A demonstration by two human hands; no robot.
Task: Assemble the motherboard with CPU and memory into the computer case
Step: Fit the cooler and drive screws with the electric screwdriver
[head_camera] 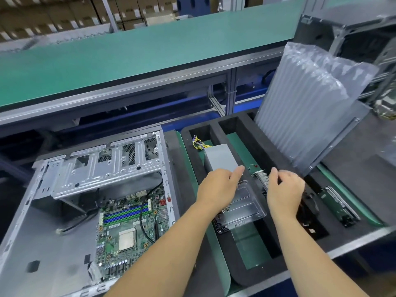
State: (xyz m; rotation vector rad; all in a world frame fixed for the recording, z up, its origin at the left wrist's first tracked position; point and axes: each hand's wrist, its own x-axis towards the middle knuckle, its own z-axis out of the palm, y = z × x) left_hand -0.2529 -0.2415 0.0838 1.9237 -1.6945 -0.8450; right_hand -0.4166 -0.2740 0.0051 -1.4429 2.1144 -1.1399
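The open grey computer case [42, 243] lies on its side at the left. Inside it sits the green motherboard [130, 228], with the CPU [127, 240] in its socket and blue and green memory slots [126, 213] above. My left hand [220, 185] is over the far left corner of a clear plastic tray [246, 206] in the black foam organiser [252, 256]; its fingertips are hidden. My right hand [285, 189] hovers with loosely curled fingers over a finned heatsink [262, 179], blurred, holding nothing I can see.
In the foam organiser there is also a grey power supply [220, 157] with yellow wires [198, 143], and a drive [340, 207] at the right. An air-cushion bag [306, 108] stands behind. A green conveyor shelf [128, 54] runs across the back.
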